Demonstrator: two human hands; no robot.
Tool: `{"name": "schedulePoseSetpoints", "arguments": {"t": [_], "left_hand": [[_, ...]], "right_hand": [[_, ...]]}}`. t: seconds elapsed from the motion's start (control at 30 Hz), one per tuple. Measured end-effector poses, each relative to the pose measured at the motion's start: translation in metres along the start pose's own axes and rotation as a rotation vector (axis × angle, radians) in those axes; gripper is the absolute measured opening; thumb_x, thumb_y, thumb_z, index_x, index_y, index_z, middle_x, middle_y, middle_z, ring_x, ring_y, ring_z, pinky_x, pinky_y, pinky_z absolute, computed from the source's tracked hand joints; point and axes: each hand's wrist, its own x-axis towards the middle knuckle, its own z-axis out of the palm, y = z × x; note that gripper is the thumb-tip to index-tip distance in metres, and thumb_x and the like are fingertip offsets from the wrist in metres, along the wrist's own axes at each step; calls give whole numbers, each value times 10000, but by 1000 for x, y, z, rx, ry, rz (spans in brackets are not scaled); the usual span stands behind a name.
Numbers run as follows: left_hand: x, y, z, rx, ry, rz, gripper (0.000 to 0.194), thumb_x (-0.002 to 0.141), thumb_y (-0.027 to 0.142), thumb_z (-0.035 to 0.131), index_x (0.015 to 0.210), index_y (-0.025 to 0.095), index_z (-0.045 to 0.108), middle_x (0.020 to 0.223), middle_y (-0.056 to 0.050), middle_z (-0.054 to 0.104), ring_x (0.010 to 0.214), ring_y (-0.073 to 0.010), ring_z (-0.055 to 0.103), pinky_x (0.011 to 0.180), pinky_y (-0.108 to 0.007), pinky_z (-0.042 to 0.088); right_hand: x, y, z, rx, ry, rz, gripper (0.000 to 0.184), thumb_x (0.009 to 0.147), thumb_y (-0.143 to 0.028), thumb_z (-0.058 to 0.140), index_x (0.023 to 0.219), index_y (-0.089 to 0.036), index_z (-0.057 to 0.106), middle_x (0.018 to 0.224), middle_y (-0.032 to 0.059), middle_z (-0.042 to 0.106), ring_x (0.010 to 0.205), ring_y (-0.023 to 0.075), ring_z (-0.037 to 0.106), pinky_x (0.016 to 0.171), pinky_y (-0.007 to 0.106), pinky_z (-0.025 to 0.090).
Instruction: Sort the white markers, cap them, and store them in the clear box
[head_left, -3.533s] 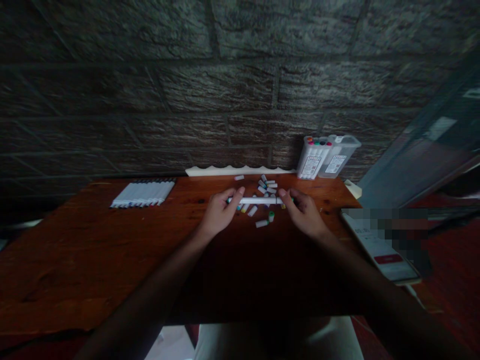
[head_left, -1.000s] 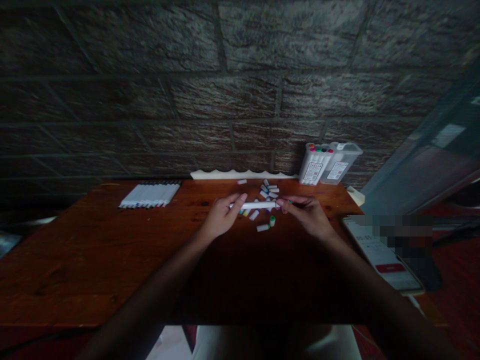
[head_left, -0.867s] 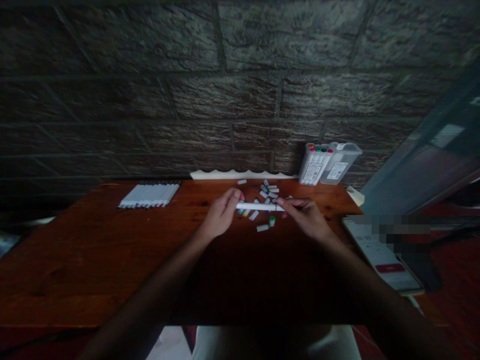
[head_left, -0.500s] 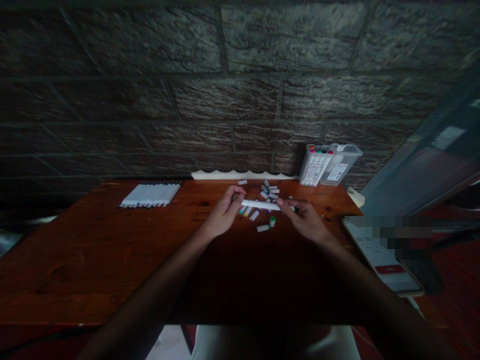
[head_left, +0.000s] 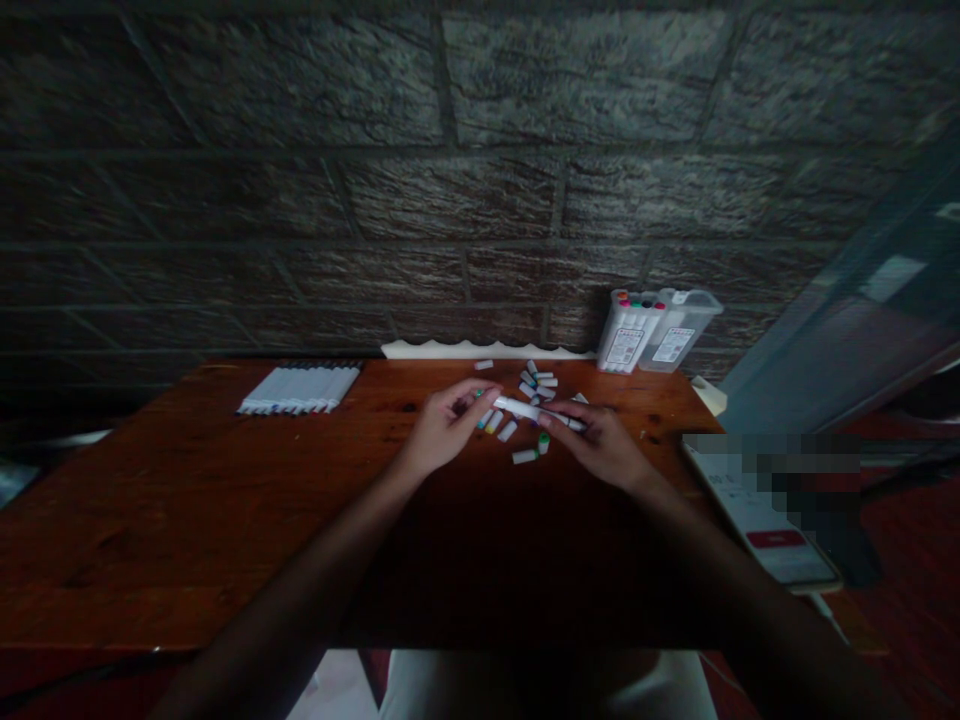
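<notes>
A white marker (head_left: 519,408) spans the gap between my two hands, tilted down to the right, with a dark part near its right end. My left hand (head_left: 441,428) pinches its left end between thumb and fingers; a small green spot shows there, perhaps the coloured end of a cap. The fingers of my right hand (head_left: 604,445) are closed around the marker's right part. Loose white marker caps (head_left: 508,431) with coloured ends lie scattered beneath and behind the hands. Closest to me are a cap lying flat (head_left: 526,457) and a green-topped cap (head_left: 544,443).
A row of white markers (head_left: 300,390) lies at the left on the wooden table (head_left: 187,530). At the back right stand a clear case holding markers (head_left: 628,332) and another clear case (head_left: 679,335). A phone (head_left: 776,540) rests at the right edge. Behind is a stone wall (head_left: 480,200).
My right hand has moved slightly left and down along the marker. The marker has gone from nearly level to tilted down at the right, and its dark part now shows.
</notes>
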Motion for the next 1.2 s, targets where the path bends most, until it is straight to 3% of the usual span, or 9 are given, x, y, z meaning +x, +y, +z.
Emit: {"name": "schedulePoseSetpoints", "arguments": {"t": [0.13, 0.27, 0.4, 0.5, 0.63, 0.77, 0.87, 1.03, 1.2], "left_hand": [[2, 2, 0, -161, 4, -17, 370, 932, 401, 514, 1212, 172, 589, 671, 18, 574, 566, -94, 504, 531, -214, 408], [3, 2, 2, -287, 36, -19, 311, 861, 384, 632, 1088, 175, 588, 688, 22, 584, 523, -75, 474, 483, -202, 383], [6, -1, 5, -228, 99, -23, 301, 831, 379, 664, 1039, 161, 661, 732, -5, 646, 538, -77, 491, 496, -206, 392], [14, 3, 10, -137, 117, 1, 306, 839, 373, 648, 1046, 156, 711, 786, -27, 698, 574, -94, 531, 521, -218, 413], [39, 22, 21, -91, 61, 88, 287, 850, 365, 634, 1034, 169, 734, 893, -51, 743, 710, -137, 627, 640, -247, 492], [60, 42, 35, -105, -89, 162, 262, 842, 353, 650, 1013, 177, 741, 955, -58, 751, 845, -172, 678, 765, -282, 526], [64, 45, 47, -138, -180, 173, 248, 838, 339, 656, 995, 169, 743, 978, -66, 750, 885, -181, 687, 808, -291, 528], [65, 41, 49, -180, -170, 141, 231, 810, 330, 690, 960, 162, 744, 965, -66, 752, 873, -179, 689, 800, -289, 532], [66, 35, 42, -199, -146, 116, 234, 784, 339, 715, 932, 161, 737, 911, -60, 754, 815, -167, 688, 764, -292, 538]], "right_hand": [[0, -2, -2, -9, -10, 9, 315, 906, -424, 556, 1084, -208, 700, 987, 37, 740, 865, 199, 677, 781, 315, 522], [0, -4, -7, -5, -70, -13, 328, 919, -388, 535, 1165, -221, 673, 1079, 43, 727, 938, 204, 674, 851, 339, 518], [1, 4, -15, 19, -115, -30, 332, 898, -378, 575, 1198, -263, 662, 1192, 27, 696, 1044, 218, 657, 937, 376, 497], [4, 15, -19, 30, -77, 28, 317, 867, -390, 617, 1154, -267, 671, 1157, 20, 712, 1033, 214, 664, 937, 372, 496], [6, 20, -18, 125, -53, 100, 296, 824, -401, 662, 1084, -260, 641, 1016, 13, 746, 911, 190, 695, 848, 335, 525], [7, 20, -14, 195, -66, 128, 289, 802, -402, 685, 1027, -247, 594, 915, 6, 750, 837, 179, 706, 785, 313, 534], [8, 25, -11, 188, -42, 143, 283, 778, -379, 708, 989, -236, 585, 903, 7, 744, 818, 174, 706, 782, 312, 535], [9, 35, -9, 208, -9, 133, 287, 749, -372, 735, 963, -217, 622, 922, 22, 742, 840, 173, 699, 808, 319, 535], [11, 27, -26, 199, -19, 94, 352, 717, -422, 761, 971, -192, 686, 989, 56, 733, 877, 179, 682, 832, 338, 535]]}}
